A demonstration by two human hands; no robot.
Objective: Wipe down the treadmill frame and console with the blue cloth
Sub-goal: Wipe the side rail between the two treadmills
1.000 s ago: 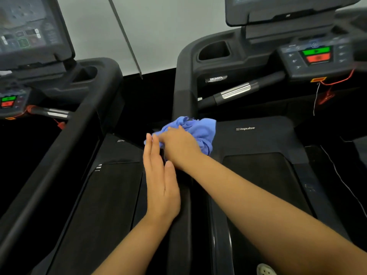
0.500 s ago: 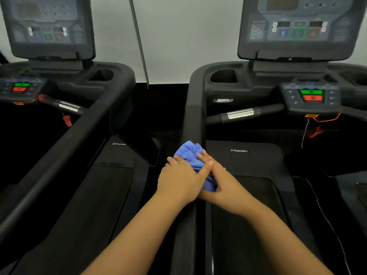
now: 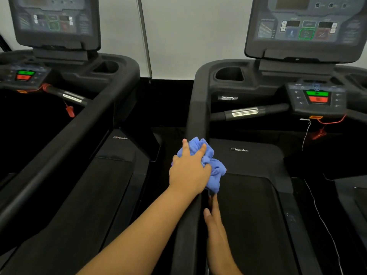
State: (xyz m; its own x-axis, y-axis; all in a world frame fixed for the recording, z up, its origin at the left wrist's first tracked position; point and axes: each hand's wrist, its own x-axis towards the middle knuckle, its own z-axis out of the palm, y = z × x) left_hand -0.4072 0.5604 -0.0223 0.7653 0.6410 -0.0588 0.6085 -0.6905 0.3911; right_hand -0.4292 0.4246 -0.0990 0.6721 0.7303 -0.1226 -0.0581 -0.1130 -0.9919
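Note:
The bunched blue cloth (image 3: 215, 171) lies on the left side rail (image 3: 197, 120) of the right-hand black treadmill. My left hand (image 3: 188, 173) covers the cloth from above, fingers spread over it and thumb tucked into its folds, holding it against the rail. My right hand (image 3: 215, 221) is lower, on the inner side of the same rail, with straight fingers pointing up the rail and nothing in it. The console screen (image 3: 305, 28) and the button panel (image 3: 317, 98) stand far ahead, beyond both hands.
A second treadmill with its own console (image 3: 55, 22) and rail (image 3: 83, 132) stands at the left, a dark gap between the two. A red safety cord (image 3: 325, 124) and a thin white cable (image 3: 321, 215) hang at the right. The belt (image 3: 252, 215) lies right of my hands.
The cloth has passed from my right hand to my left. My right hand has let go and slid back down beside the rail. My head has tilted up, showing both consoles.

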